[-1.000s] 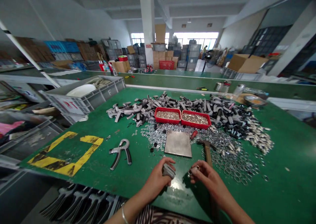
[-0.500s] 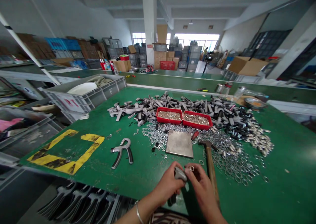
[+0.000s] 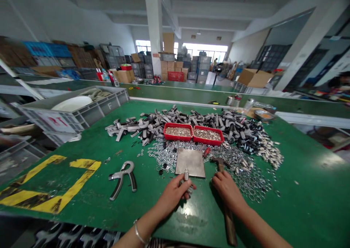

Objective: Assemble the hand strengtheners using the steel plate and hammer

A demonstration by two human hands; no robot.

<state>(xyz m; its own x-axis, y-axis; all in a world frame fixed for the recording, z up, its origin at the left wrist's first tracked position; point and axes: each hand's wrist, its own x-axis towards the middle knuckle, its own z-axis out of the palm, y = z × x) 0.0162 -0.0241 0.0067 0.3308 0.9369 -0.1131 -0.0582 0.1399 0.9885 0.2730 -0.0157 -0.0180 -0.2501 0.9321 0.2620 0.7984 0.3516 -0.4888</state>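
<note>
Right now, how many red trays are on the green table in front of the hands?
2. The left tray and the right tray sit side by side, touching, behind the metal plate. Both are fully visible, so none seem hidden.

Grey plastic crate (image 3: 94,113) — white label (image 3: 53,122): red "RT" | crate's side wall: moulded "F" — nothing else legible

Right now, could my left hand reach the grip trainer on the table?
Probably yes. The left hand has only bare green mat between it and the grip trainer. It seems to be holding a small bolt, though, which it would likely need to set down first.
</note>
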